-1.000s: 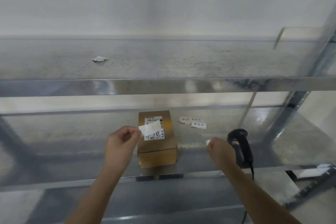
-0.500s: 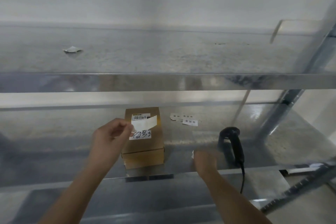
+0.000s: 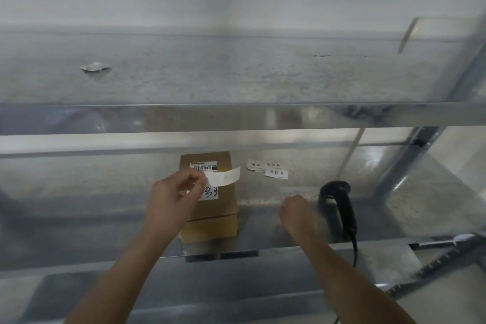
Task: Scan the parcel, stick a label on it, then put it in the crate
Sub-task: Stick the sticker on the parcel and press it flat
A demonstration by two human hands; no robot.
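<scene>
1. Compared with half a second ago, the white label (image 3: 223, 177) is sitting flatter and stretching further to the right across the top of the parcel (image 3: 210, 200); before it was angled up more steeply.
2. The right hand (image 3: 298, 214) is now sitting a little higher and sharper in the picture than in the blurred earlier frame, just left of the black scanner (image 3: 339, 208).
3. The left hand (image 3: 175, 197) is pinching the label's left end between thumb and fingertips, the grip closing tightly on that edge alone.
4. The label is hanging free to the right of that grip, over the parcel's printed sticker; whether it is touching the cardboard cannot be told.
5. The parcel, a brown cardboard box, is standing on the lower metal shelf (image 3: 79, 218), directly beyond and under the left hand.
6. The right hand's fingers are curling inward; whether they are holding anything cannot be told.
7. Loose printed labels (image 3: 271, 169) are lying on the shelf behind, right of the parcel.
</scene>
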